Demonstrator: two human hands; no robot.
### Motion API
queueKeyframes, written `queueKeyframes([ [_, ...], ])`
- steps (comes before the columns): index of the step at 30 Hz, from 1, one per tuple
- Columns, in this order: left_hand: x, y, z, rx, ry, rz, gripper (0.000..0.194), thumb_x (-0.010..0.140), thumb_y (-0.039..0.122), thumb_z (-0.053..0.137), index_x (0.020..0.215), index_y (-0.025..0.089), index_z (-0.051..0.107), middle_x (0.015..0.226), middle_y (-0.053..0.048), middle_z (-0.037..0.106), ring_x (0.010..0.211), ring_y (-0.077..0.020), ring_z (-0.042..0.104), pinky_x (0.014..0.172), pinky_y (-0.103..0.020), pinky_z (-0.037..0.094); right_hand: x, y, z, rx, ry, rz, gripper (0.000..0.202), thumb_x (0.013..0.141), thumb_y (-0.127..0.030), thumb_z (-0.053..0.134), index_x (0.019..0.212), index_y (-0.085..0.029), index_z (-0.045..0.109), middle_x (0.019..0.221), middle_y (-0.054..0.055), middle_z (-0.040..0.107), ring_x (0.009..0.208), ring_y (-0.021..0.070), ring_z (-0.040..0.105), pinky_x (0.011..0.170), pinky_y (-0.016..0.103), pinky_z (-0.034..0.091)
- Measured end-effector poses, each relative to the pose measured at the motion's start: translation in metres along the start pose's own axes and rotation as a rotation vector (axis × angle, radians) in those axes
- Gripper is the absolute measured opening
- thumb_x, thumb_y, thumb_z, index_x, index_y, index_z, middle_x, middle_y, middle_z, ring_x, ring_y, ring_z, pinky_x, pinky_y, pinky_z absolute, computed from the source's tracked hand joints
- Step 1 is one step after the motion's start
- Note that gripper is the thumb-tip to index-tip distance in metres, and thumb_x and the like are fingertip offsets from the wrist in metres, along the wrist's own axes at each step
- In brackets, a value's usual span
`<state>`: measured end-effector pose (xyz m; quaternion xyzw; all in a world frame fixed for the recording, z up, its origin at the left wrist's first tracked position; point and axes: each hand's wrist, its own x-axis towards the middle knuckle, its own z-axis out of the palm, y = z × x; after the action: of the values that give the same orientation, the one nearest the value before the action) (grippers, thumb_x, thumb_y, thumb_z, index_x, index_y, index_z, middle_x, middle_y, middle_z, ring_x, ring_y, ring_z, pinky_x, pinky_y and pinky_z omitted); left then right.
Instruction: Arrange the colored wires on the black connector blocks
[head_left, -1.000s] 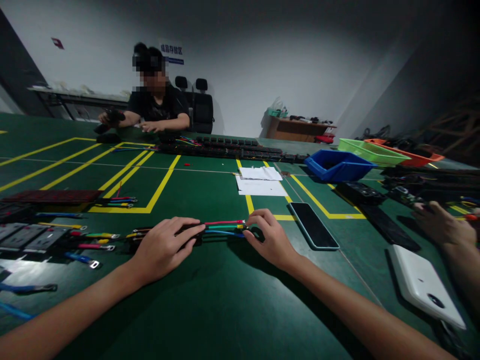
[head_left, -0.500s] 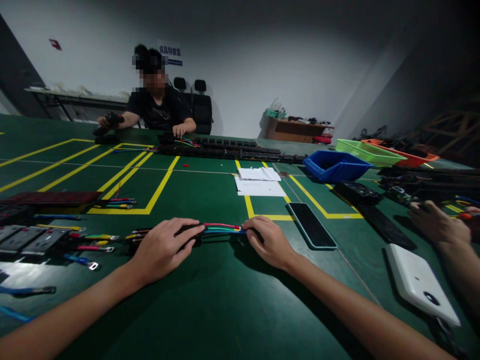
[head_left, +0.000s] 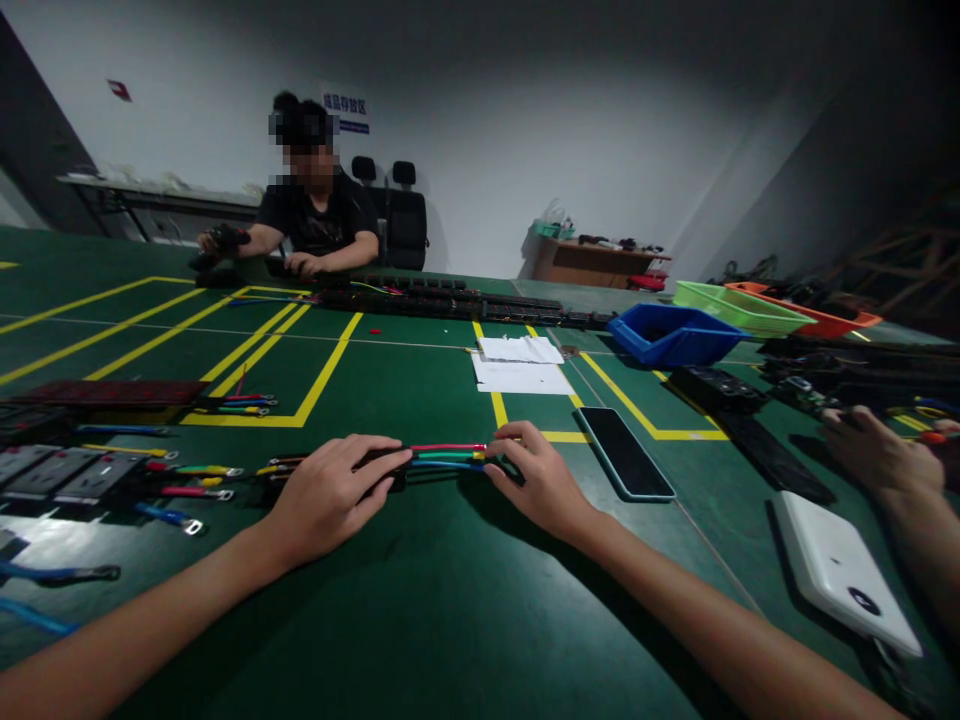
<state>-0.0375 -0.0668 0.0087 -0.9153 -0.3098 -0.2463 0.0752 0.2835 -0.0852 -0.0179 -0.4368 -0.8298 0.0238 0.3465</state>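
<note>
My left hand (head_left: 330, 495) lies over a dark module (head_left: 274, 485), its fingers curled round it, hiding most of its shape. From the module's right end run thin red, green and blue wires (head_left: 446, 456), stretched side by side just above the green table. At their far ends, my right hand (head_left: 536, 480) has thumb and fingers bent close together at the wire tips. Red and yellow sleeves show at these tips; the fingers cover the rest. To the left lie grey-black socket modules (head_left: 97, 475) with coloured leads ending in metal lugs (head_left: 193, 526).
A phone (head_left: 626, 455) lies right of my right hand, near a white device (head_left: 844, 570). Paper sheets (head_left: 521, 375) and a blue bin (head_left: 671, 335) are farther back. Another person's hand (head_left: 877, 450) works at the right. Across the table sits a co-worker (head_left: 319, 215).
My right fingers have opened slightly and shifted at the wire tips, showing more of the red and yellow ends. The co-worker's hand opposite has moved left, off the black strips.
</note>
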Motion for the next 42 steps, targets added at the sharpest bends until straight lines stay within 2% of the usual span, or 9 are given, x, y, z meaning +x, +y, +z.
queueKeyframes([
  [4, 0.0, 0.0, 0.001, 0.004, -0.003, 0.002, 0.039, 0.099, 0.023, 0.054, 0.137, 0.026, 0.062, 0.13, -0.008, 0.067, 0.11, -0.0243, 0.065, 0.088, -0.04, 0.055, 0.0, -0.003, -0.002, -0.054, 0.005, -0.06, 0.013, 0.097, -0.019, 0.06, 0.102, -0.023, 0.072, 0.117, 0.012, 0.059, 0.106, 0.0265, 0.059, 0.085, 0.045, 0.056],
  [8, 0.0, 0.001, 0.0, 0.002, 0.002, 0.001, 0.038, 0.1, 0.023, 0.053, 0.137, 0.026, 0.062, 0.129, -0.009, 0.067, 0.11, -0.0242, 0.066, 0.087, -0.041, 0.055, 0.002, -0.004, -0.003, -0.054, -0.012, -0.106, 0.014, 0.098, -0.018, 0.057, 0.103, -0.023, 0.069, 0.112, 0.011, 0.066, 0.103, 0.0262, 0.061, 0.087, 0.046, 0.056],
  [14, 0.002, 0.002, -0.002, -0.004, 0.007, 0.01, 0.038, 0.099, 0.023, 0.053, 0.136, 0.026, 0.063, 0.128, -0.009, 0.068, 0.109, -0.0247, 0.066, 0.087, -0.041, 0.056, -0.001, -0.003, -0.001, 0.026, -0.057, 0.037, 0.013, 0.101, -0.02, 0.052, 0.111, -0.022, 0.059, 0.108, 0.009, 0.071, 0.099, 0.0244, 0.066, 0.087, 0.045, 0.057],
  [17, 0.001, 0.002, -0.002, -0.009, 0.015, 0.004, 0.039, 0.098, 0.023, 0.054, 0.136, 0.026, 0.064, 0.127, -0.009, 0.068, 0.108, -0.0244, 0.066, 0.087, -0.041, 0.056, 0.0, -0.004, -0.002, 0.025, -0.059, 0.014, 0.016, 0.102, -0.02, 0.049, 0.112, -0.023, 0.061, 0.107, 0.009, 0.072, 0.101, 0.0242, 0.067, 0.089, 0.045, 0.056],
  [21, 0.001, 0.002, -0.001, -0.006, 0.017, 0.004, 0.039, 0.098, 0.022, 0.054, 0.135, 0.026, 0.064, 0.127, -0.009, 0.068, 0.108, -0.0242, 0.066, 0.087, -0.04, 0.056, 0.003, -0.005, -0.005, 0.011, -0.051, -0.087, 0.018, 0.101, -0.019, 0.052, 0.105, -0.024, 0.069, 0.117, 0.01, 0.069, 0.106, 0.0249, 0.064, 0.091, 0.046, 0.055],
  [27, 0.001, 0.002, -0.002, 0.001, 0.008, 0.007, 0.039, 0.098, 0.022, 0.054, 0.136, 0.026, 0.063, 0.128, -0.009, 0.067, 0.108, -0.0245, 0.066, 0.087, -0.041, 0.055, 0.002, 0.0, -0.001, 0.016, 0.02, -0.058, 0.017, 0.1, -0.017, 0.054, 0.1, -0.023, 0.071, 0.116, 0.011, 0.065, 0.106, 0.0251, 0.062, 0.088, 0.044, 0.056],
  [31, 0.001, 0.001, -0.001, -0.007, 0.02, 0.006, 0.038, 0.097, 0.022, 0.055, 0.134, 0.027, 0.064, 0.126, -0.008, 0.068, 0.107, -0.0239, 0.066, 0.086, -0.04, 0.055, -0.002, 0.005, 0.004, 0.01, 0.066, -0.007, 0.008, 0.096, -0.022, 0.063, 0.103, -0.025, 0.066, 0.117, 0.011, 0.061, 0.107, 0.0258, 0.063, 0.089, 0.045, 0.057],
  [34, 0.001, 0.002, -0.001, -0.008, 0.021, 0.006, 0.038, 0.098, 0.023, 0.054, 0.134, 0.027, 0.064, 0.127, -0.008, 0.068, 0.107, -0.0234, 0.066, 0.086, -0.039, 0.055, -0.003, 0.003, 0.004, 0.008, 0.065, 0.02, 0.014, 0.094, -0.023, 0.068, 0.106, -0.025, 0.063, 0.117, 0.011, 0.06, 0.106, 0.0261, 0.063, 0.088, 0.045, 0.058],
  [42, 0.001, 0.002, -0.001, 0.003, 0.004, 0.008, 0.039, 0.098, 0.022, 0.054, 0.136, 0.027, 0.063, 0.128, -0.008, 0.067, 0.109, -0.0244, 0.066, 0.087, -0.04, 0.055, 0.001, -0.007, -0.005, -0.086, 0.008, -0.111, 0.016, 0.098, -0.023, 0.06, 0.109, -0.025, 0.072, 0.116, 0.011, 0.062, 0.105, 0.0274, 0.059, 0.085, 0.047, 0.055],
])
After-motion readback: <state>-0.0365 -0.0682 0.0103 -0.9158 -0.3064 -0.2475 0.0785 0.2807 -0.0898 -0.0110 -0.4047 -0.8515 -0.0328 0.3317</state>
